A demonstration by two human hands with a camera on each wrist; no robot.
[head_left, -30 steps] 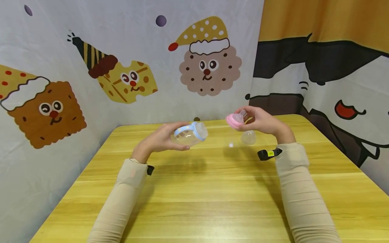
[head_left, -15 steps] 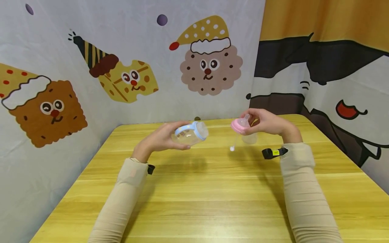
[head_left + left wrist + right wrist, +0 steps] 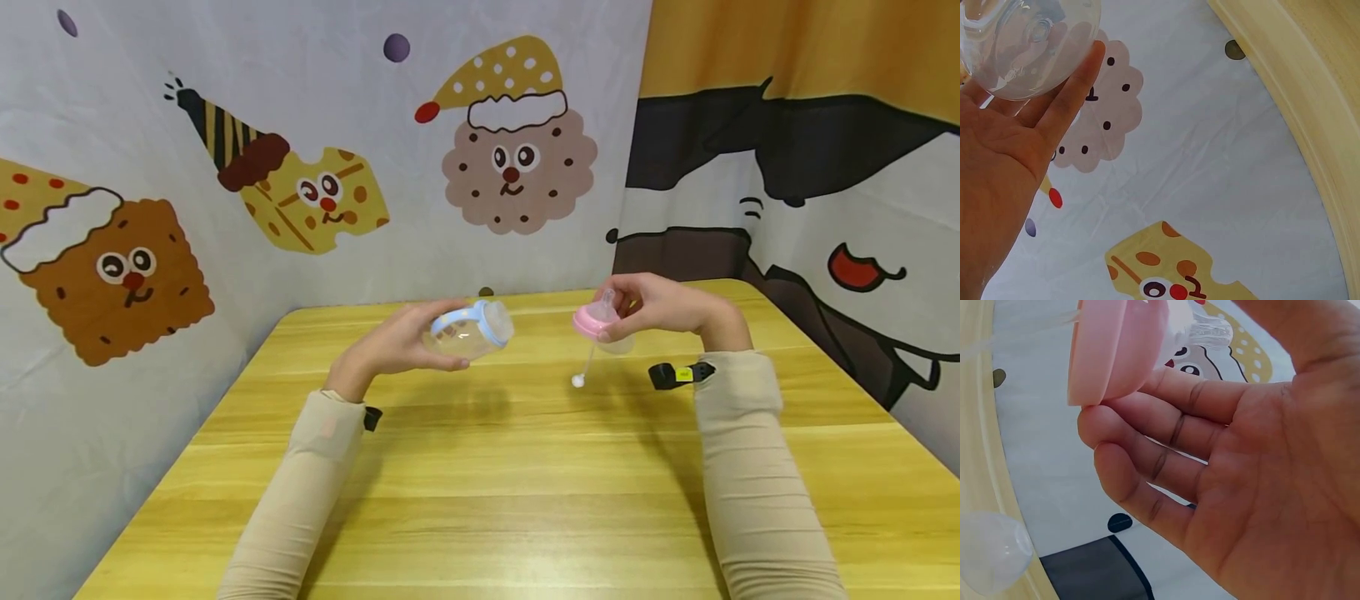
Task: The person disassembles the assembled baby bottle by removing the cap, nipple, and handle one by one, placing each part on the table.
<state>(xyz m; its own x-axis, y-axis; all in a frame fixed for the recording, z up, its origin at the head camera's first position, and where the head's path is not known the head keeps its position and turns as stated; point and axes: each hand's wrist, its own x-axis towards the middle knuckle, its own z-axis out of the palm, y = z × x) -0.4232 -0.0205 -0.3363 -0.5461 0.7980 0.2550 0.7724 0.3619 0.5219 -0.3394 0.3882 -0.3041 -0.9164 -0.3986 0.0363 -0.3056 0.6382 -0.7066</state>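
Note:
My left hand [image 3: 405,337] grips a clear baby bottle [image 3: 459,340] above the table, tilted with its mouth end to the right. A light blue collar with a handle [image 3: 452,317] surrounds its neck. The clear bottom of the bottle [image 3: 1035,53] shows in the left wrist view. To the right, my right hand [image 3: 660,304] pinches a pink bottle ring [image 3: 592,323] between thumb and fingers. A clear teat [image 3: 607,300] points up from this ring. Below it hangs a thin straw with a white ball end [image 3: 578,381]. The ring and the bottle are apart.
A clear dome-shaped cap [image 3: 991,553] stands on the table behind my right hand, partly hidden in the head view. The wood-grain table [image 3: 480,500] ends at a printed cloth backdrop [image 3: 420,267]. Both wrists carry black straps.
My right hand has moved right and slightly down with the pink ring. The straw hanging under it shows more clearly now. My left hand and the bottle have stayed almost still.

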